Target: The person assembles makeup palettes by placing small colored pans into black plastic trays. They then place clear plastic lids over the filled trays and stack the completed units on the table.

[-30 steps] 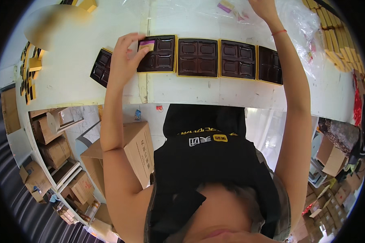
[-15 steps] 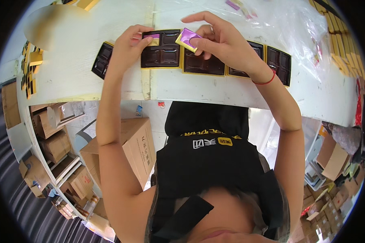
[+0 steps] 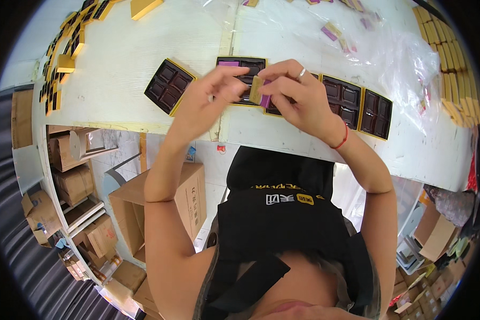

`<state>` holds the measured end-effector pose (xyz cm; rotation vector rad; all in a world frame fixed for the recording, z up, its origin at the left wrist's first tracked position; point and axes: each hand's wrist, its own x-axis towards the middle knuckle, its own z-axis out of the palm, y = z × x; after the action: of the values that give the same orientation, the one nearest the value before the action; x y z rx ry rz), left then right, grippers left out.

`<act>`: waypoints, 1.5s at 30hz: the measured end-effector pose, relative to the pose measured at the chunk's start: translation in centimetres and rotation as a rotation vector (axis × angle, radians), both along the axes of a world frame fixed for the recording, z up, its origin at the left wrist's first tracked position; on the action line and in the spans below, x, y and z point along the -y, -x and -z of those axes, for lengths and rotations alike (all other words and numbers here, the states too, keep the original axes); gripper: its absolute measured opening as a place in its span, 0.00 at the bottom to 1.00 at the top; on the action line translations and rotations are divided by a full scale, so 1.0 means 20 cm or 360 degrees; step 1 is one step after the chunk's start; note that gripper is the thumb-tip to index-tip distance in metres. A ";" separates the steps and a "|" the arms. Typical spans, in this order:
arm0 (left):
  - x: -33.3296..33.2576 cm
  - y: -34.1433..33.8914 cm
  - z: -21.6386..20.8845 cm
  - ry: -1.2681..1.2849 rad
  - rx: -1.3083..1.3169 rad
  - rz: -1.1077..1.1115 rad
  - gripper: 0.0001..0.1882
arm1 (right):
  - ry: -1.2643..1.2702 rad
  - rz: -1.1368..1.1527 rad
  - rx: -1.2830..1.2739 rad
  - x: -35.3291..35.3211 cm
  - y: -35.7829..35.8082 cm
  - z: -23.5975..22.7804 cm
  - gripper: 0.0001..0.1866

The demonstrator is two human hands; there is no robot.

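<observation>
Between the fingers of my right hand (image 3: pixel 306 101) is a small wrapped piece (image 3: pixel 256 90), its gold side showing with purple beside it. My left hand (image 3: pixel 210 101) is close by on the left, fingers apart and a little blurred, holding nothing that I can see. Beneath both hands lies a gold-edged box with a dark brown compartment tray (image 3: pixel 255 66); a purple wrapped piece (image 3: pixel 229 63) sits in its far left compartment. Similar trays stand in a row to the right, one (image 3: pixel 342 96) beside my right wrist. At the left, another dark tray (image 3: pixel 169 85) lies at an angle.
Loose purple-and-gold pieces (image 3: pixel 330 31) lie on clear plastic film (image 3: pixel 400 58) at the far right. Gold boxes (image 3: pixel 450 58) are stacked along the right edge, with more trays (image 3: pixel 76 40) at far left. Below the table (image 3: pixel 117 106) stands an open carton (image 3: pixel 160 200).
My left hand has let go of the piece in the tray and come over toward my right hand. The piece in my right hand has turned from its purple face to gold. The view has shifted.
</observation>
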<state>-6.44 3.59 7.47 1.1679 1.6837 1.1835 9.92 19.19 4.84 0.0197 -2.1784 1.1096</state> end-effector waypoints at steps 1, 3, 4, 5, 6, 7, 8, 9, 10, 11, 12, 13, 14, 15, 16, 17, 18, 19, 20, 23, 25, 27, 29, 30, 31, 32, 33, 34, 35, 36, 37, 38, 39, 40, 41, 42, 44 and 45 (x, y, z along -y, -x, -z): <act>0.00 -0.04 0.00 -0.0054 0.0095 -0.0008 0.19 | 0.0046 -0.0033 0.0001 0.01 0.01 0.00 0.12; 0.00 -0.09 0.02 -0.0165 0.0286 -0.0013 0.20 | 0.0136 -0.0089 0.0007 0.01 0.02 0.00 0.13; -0.01 -0.07 0.03 -0.0156 0.0337 -0.0014 0.20 | 0.0136 -0.0221 0.0080 -0.01 0.01 -0.01 0.14; -0.01 -0.07 0.04 -0.0163 0.0364 -0.0085 0.19 | 0.0417 -0.0238 0.0118 0.00 0.02 -0.01 0.13; -0.02 -0.06 0.05 -0.0171 0.0392 -0.0152 0.18 | 0.0697 -0.0250 0.0156 0.02 0.02 -0.03 0.13; -0.03 -0.06 0.06 -0.0180 0.0419 -0.0218 0.17 | 0.0977 -0.0260 0.0194 0.04 0.02 -0.04 0.13; -0.03 -0.06 0.07 -0.0193 0.0464 -0.0247 0.16 | 0.1086 -0.0250 0.0301 0.04 0.03 -0.05 0.11; -0.03 -0.07 0.07 -0.0200 0.0511 -0.0266 0.15 | 0.1032 -0.0245 0.0355 0.04 0.04 -0.05 0.11; -0.03 -0.08 0.09 -0.0206 0.0557 -0.0285 0.15 | 0.0978 -0.0240 0.0409 0.02 0.04 -0.03 0.11; -0.02 -0.06 0.11 -0.0215 0.0245 -0.0386 0.14 | 0.0924 -0.0235 0.0462 0.01 0.05 -0.01 0.12; -0.01 -0.02 0.12 -0.0226 -0.0067 -0.0475 0.14 | 0.0650 -0.0140 0.0469 -0.01 0.07 0.00 0.11; -0.01 0.00 0.13 -0.0239 -0.0379 -0.0561 0.13 | 0.0377 -0.0045 0.0475 -0.02 0.08 0.01 0.09; 0.00 0.01 0.13 -0.0232 -0.0500 -0.0669 0.14 | 0.0104 0.0052 0.0482 -0.03 0.09 0.02 0.08; 0.01 0.01 0.14 -0.0244 -0.0661 -0.0580 0.16 | 0.0025 0.0057 0.0461 -0.02 0.09 0.04 0.08; 0.02 0.01 0.16 -0.0257 -0.0822 -0.0488 0.17 | -0.0053 0.0064 0.0441 -0.01 0.09 0.06 0.08; 0.03 0.01 0.17 -0.0272 -0.0981 -0.0394 0.19 | -0.0133 0.0072 0.0422 0.00 0.10 0.07 0.07; 0.04 0.00 0.17 -0.0218 -0.1033 -0.0255 0.27 | -0.0128 0.0053 0.0370 0.00 0.10 0.09 0.08; 0.04 -0.02 0.17 -0.0201 -0.1037 -0.0256 0.29 | -0.0125 0.0038 0.0339 0.01 0.11 0.10 0.07; 0.03 -0.03 0.17 -0.0184 -0.1041 -0.0255 0.31 | -0.0123 0.0025 0.0308 0.01 0.11 0.10 0.06; 0.02 -0.03 0.18 -0.0148 -0.1007 -0.0260 0.36 | -0.0189 0.0026 0.0267 0.01 0.12 0.10 0.06; 0.03 -0.03 0.19 -0.0115 -0.0969 -0.0290 0.37 | -0.0253 -0.0013 0.0240 0.01 0.13 0.13 0.05; 0.02 -0.02 0.18 -0.0110 -0.0980 -0.0250 0.37 | -0.0538 0.0062 0.0226 0.03 0.10 0.13 0.04; -0.01 -0.02 0.18 -0.0134 -0.1020 -0.0189 0.37 | -0.0520 -0.0045 0.0317 0.04 0.04 0.11 0.06; -0.02 -0.03 0.15 -0.0089 -0.1034 -0.0187 0.34 | -0.0515 0.0006 0.0233 0.01 0.03 0.10 0.05; -0.05 -0.02 0.12 -0.0102 -0.1028 -0.0148 0.32 | -0.0519 0.0048 0.0136 -0.05 0.03 0.08 0.06; -0.09 0.00 0.10 -0.0113 -0.1021 -0.0108 0.30 | -0.0562 0.0150 0.0140 -0.15 0.04 0.04 0.06; -0.13 0.01 0.08 -0.0114 -0.1017 -0.0080 0.29 | -0.0602 0.0204 0.0306 -0.29 0.04 -0.02 0.09; -0.19 0.01 0.04 -0.0184 -0.1076 -0.0045 0.23 | -0.0457 0.0410 0.0133 -0.42 0.07 0.02 0.11; -0.29 0.01 0.01 -0.0235 -0.1014 -0.0001 0.20 | -0.0365 0.0643 0.0213 -0.58 0.10 0.04 0.12; -0.39 0.00 -0.03 -0.0309 -0.0963 0.0108 0.16 | -0.0447 0.0771 0.0219 -0.75 0.14 0.05 0.10; -0.52 0.01 -0.03 -0.0347 -0.0937 0.0227 0.15 | -0.0403 0.0863 0.0477 -0.89 0.16 0.06 0.09; -0.71 0.01 0.00 -0.0410 -0.0904 0.0389 0.15 | -0.0355 0.0871 0.0575 -1.06 0.13 0.10 0.10; -0.89 0.04 0.06 -0.0343 -0.1029 0.0484 0.16 | -0.0419 0.0915 0.0792 -1.18 0.13 0.14 0.12; -1.09 0.10 0.17 -0.0262 -0.1223 0.0505 0.17 | -0.0476 0.0956 0.1013 -1.26 0.12 0.18 0.16; -1.29 0.16 0.28 -0.0152 -0.1380 0.0419 0.17 | -0.0498 0.1136 0.1012 -1.31 0.10 0.25 0.17; -1.45 0.21 0.34 -0.0046 -0.1536 0.0314 0.17 | -0.0525 0.1309 0.1005 -1.35 0.10 0.30 0.19; -1.54 0.34 0.32 0.0039 -0.1542 -0.0013 0.19 | -0.0519 0.1424 0.1035 -1.39 0.17 0.28 0.22; -1.58 0.39 0.28 0.0079 -0.1527 -0.0168 0.19 | -0.0478 0.1403 0.1108 -1.40 0.20 0.26 0.23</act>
<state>-14.16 35.27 1.81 1.7877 2.4592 0.6296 5.87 47.17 -0.36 -1.2230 -2.4660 0.2758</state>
